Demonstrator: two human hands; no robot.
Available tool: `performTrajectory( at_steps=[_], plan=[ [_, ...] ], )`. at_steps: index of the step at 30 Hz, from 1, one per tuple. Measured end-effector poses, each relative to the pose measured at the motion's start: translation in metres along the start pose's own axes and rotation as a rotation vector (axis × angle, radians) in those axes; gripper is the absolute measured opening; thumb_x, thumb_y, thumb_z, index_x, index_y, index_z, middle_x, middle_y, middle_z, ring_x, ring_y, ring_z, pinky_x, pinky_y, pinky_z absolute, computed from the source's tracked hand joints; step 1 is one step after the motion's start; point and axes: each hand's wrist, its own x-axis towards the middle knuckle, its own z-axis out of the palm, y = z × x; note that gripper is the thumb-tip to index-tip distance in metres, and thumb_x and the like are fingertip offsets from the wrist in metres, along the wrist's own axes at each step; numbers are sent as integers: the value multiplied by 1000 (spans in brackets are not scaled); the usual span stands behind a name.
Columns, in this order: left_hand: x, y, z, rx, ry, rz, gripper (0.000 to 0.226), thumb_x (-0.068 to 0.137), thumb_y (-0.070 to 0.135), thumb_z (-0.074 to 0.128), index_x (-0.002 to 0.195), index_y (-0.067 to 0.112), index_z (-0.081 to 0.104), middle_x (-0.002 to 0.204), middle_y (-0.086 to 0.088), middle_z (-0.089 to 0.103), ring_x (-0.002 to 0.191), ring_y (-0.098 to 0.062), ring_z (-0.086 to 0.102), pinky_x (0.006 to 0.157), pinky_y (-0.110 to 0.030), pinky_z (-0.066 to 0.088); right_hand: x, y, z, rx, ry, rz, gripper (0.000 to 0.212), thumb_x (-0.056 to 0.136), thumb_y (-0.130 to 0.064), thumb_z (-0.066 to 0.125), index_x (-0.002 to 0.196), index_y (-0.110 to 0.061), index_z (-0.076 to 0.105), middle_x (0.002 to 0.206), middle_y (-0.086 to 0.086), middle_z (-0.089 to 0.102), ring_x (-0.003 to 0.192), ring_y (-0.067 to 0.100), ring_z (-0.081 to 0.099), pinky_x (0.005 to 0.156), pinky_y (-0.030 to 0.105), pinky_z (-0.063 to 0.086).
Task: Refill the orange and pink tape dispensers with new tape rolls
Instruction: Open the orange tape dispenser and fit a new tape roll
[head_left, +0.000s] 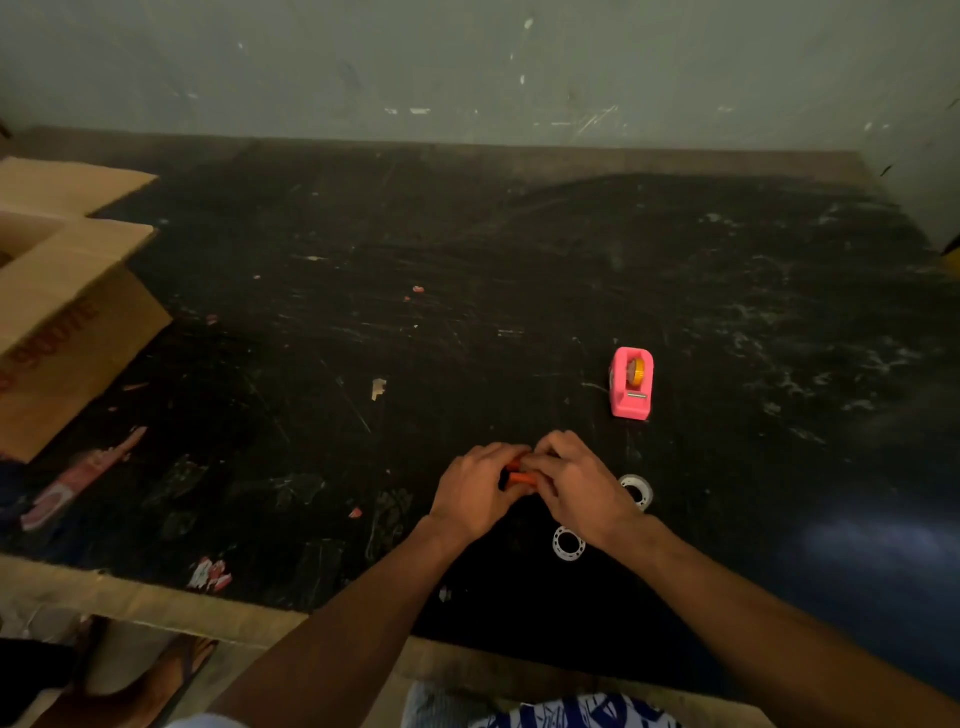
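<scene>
A: Orange dispenser (517, 477)?
B: Near centre, clasped between left hand (475, 493) and right hand (576, 483), mostly hidden. Best kept steady on the table (467, 260); roll seating couldn't be seen.
A: Others?
B: Pink dispenser (631, 383) stood farther right, yellowish roll in it. Two white rings (568, 543) lay near the right wrist. Cardboard box (62, 312) far left, open room between

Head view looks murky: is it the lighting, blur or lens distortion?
Head view: dim overall; black table swallows detail; a soft glare patch sits at the lower right; wide-angle bending curves the edges; pink dispenser reads clearly, while the orange dispenser is mostly hidden by both hands.
</scene>
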Motion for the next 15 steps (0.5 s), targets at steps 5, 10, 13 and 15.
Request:
performTrajectory(
  at_steps=[5,10,13,15],
  plan=[
    [0,-2,1,6,18,14,50,87,38,67,134,30,53,130,5,60,115,-16,55,96,-34,46,1,3,-13,59,-67,-12,30,91,-7,64,118,-17,71,110,5,58,100,15,52,88,21,42],
    [0,-3,1,11,25,17,51,87,36,69,136,30,53,133,6,60,119,-14,54,100,-34,44,-1,13,-18,33,-100,-34,31,92,-9,62,121,-18,69,113,2,56,101,12,52,88,23,45],
    [0,-4,0,22,11,17,53,88,37,67,138,32,50,137,7,58,122,-14,53,102,-35,42,-1,12,-19,2,-75,-60,27,92,-13,65,118,-15,70,112,5,58,97,15,54,83,26,48],
    [-2,-5,1,41,12,19,53,89,39,66,139,33,48,138,7,57,124,-15,52,103,-37,42,-3,13,-21,-10,-52,-70,26,89,-10,68,114,-13,72,108,7,60,95,18,56,82,31,52]
  ],
)
